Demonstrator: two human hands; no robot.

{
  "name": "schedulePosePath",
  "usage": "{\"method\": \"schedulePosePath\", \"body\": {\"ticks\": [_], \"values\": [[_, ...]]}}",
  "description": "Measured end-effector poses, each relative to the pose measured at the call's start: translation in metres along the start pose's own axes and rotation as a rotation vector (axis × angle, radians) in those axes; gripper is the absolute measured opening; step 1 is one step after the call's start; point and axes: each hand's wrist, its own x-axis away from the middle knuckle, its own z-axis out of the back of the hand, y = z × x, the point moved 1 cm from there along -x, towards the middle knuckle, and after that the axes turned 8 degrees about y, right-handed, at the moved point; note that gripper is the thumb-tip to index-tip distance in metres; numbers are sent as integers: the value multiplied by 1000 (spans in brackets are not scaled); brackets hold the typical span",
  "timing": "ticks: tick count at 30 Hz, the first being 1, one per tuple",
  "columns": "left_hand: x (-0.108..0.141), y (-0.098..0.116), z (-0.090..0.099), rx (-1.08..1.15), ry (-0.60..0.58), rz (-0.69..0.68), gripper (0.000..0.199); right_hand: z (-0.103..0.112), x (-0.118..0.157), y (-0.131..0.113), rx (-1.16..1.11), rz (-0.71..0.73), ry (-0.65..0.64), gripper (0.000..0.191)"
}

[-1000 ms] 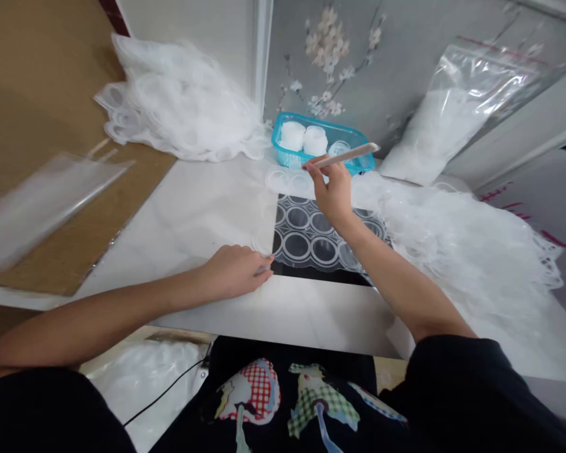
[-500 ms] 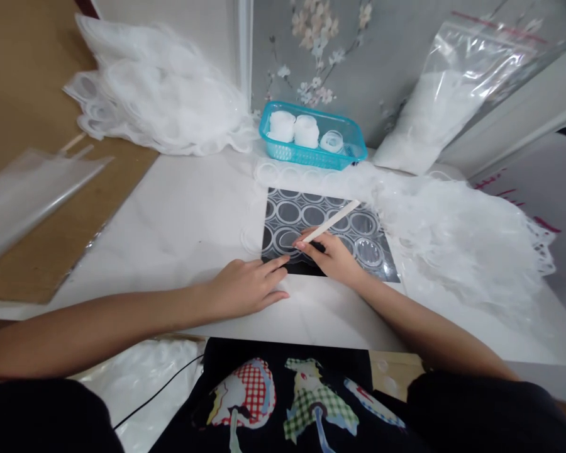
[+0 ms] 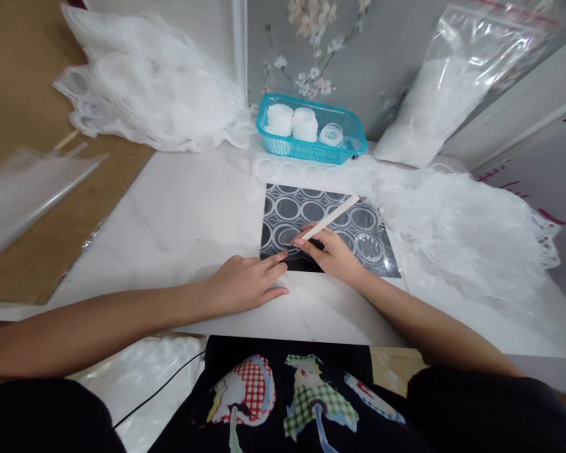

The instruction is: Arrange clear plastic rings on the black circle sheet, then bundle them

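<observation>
Right hand (image 3: 327,251) has one pale stick (image 3: 331,218) pinched between its fingers, tip down on the one black sheet (image 3: 292,263). Left hand (image 3: 249,283) lies fairly flat, fingers loosely apart, gripping nothing, fingertip at that sheet's edge. One blue basket (image 3: 353,135) behind, three white stacks (image 3: 304,124) inside.

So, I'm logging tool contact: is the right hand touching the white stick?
Touching. The head view shows the right hand pinching the lower end of the white stick, while the rest slants up and away from the grip.
</observation>
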Motion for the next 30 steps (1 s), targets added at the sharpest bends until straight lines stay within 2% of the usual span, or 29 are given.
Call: {"method": "schedulePosePath", "body": {"ticks": [5,10,13,15,17,19,21,24,27,30], "values": [[0,-1,-3,-3,11,7,41,0,4,-1,101,91,-7,18],[-2,-2,-3,49,20,35,44,-4,21,-7,370,368,-24,20],[-3,-1,0,78,-9,55,53,-4,6,-5,461,480,-38,19],[-4,-1,2,85,-47,77,57,2,-22,0,482,436,68,18],[-4,-2,4,104,-72,104,58,17,-52,6,467,258,335,23],[-3,-5,5,146,-76,112,58,33,-69,7,389,119,448,25],[-1,-8,6,173,-49,95,55,45,-63,5,322,91,413,25],[-3,-7,5,130,19,39,49,51,-23,4,268,110,280,24],[-13,0,4,30,49,-40,47,43,15,8,186,46,160,21],[-28,10,2,-1,40,-104,47,33,29,15,85,-54,112,19]]}}
